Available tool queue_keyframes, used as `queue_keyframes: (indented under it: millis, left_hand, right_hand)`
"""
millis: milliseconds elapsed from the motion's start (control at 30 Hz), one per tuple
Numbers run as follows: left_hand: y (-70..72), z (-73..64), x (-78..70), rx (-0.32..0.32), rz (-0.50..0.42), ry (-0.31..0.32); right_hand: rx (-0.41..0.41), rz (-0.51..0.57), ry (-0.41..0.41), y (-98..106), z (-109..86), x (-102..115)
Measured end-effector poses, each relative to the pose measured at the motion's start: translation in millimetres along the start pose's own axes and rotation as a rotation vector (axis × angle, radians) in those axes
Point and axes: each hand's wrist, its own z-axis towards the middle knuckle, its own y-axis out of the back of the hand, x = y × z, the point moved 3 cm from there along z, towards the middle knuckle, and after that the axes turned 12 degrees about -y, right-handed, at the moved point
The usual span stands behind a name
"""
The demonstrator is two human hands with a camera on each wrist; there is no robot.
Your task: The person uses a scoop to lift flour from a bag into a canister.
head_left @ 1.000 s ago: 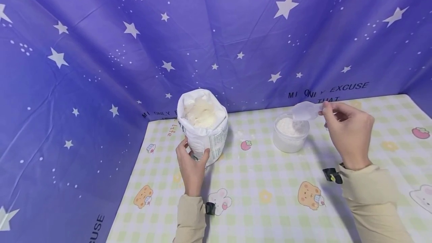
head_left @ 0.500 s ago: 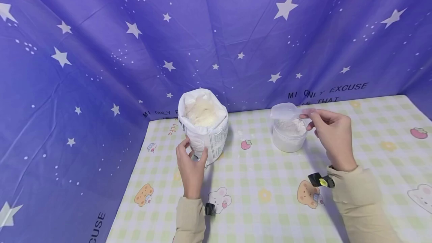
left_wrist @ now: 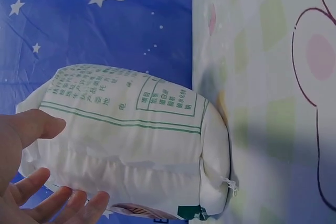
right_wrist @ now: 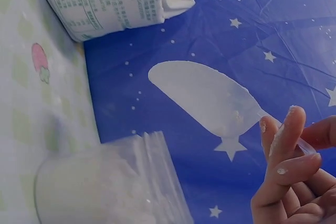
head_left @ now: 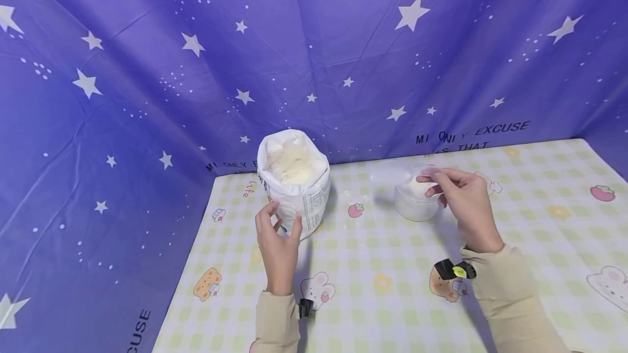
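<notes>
A white bag of flour (head_left: 314, 206) stands open-topped at the back of the table, pale powder heaped at its mouth. My left hand (head_left: 278, 247) holds its near side, thumb and fingers spread on either side; green print on the bag (left_wrist: 126, 135) faces the left wrist view. In my right hand (head_left: 466, 206) I pinch the handle of a translucent scoop (right_wrist: 205, 98). Motion blurs the scoop in the head view, where it overlaps the far left rim of a clear round tub (head_left: 417, 208) partly filled with white powder. White powder clings to my right fingertips (right_wrist: 282, 171).
Both the bag and the tub stand on a green-and-white checked tablecloth (head_left: 363, 257) with cartoon prints. Behind and to the left hangs a purple-blue star-printed curtain (head_left: 275, 59), close behind the bag. Faint white specks lie on the cloth between bag and tub.
My right hand has moved left with the scoop, carrying it from the tub's right side across its top to its left. The left hand and the bag have stayed put.
</notes>
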Motion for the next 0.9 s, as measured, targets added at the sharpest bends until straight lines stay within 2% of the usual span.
queue_keyframes:
  millis: [467,733,900]
  left_hand:
    - [-4.4,-7.3,-13.5,-0.06,-0.04,-0.033]
    - [-9.9,-14.0,-15.7,-0.083,-0.018,-0.082]
    - [-13.8,-17.3,-14.2,-0.062,-0.009,-0.046]
  right_hand:
    - [0.011,-0.25,-0.071,-20,-4.6,-24]
    - [0.06,-0.295,-0.088,-32,-5.5,-40]
    - [0.098,-0.29,-0.152,-33,-4.3,-51]
